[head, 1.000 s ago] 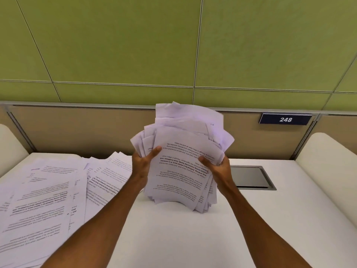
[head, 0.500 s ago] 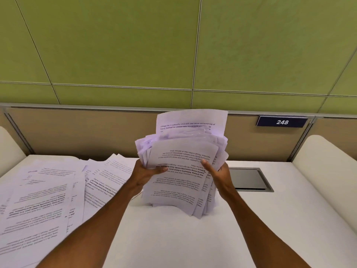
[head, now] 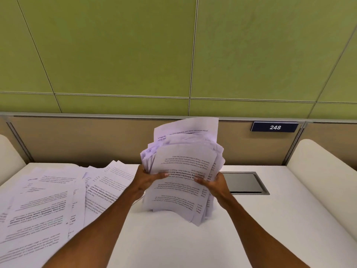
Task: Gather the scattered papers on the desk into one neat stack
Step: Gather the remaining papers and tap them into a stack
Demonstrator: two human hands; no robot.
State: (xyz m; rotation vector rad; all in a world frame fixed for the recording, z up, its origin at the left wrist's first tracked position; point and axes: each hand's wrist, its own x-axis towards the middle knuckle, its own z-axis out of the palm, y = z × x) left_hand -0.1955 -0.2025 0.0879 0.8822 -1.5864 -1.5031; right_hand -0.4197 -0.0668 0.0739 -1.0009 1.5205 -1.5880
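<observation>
A thick, uneven bundle of printed papers (head: 183, 167) stands upright on its lower edge on the white desk (head: 173, 244), near the middle. My left hand (head: 148, 178) grips its left side, thumb across the front sheet. My right hand (head: 214, 183) grips the right side in the same way. The sheets are staggered, and one sheet sticks up above the rest at the back. More printed papers (head: 48, 202) lie spread flat and overlapping over the left part of the desk.
A dark recessed cable hatch (head: 245, 182) sits in the desk just right of the bundle. A tan partition with a "248" plate (head: 274, 127) runs along the back under green wall panels. Cream side panels (head: 324, 171) flank the desk.
The bundle has come down slightly and stands more upright on the desk, its sheets shifted closer together. Both hands have slid a little lower on its sides.
</observation>
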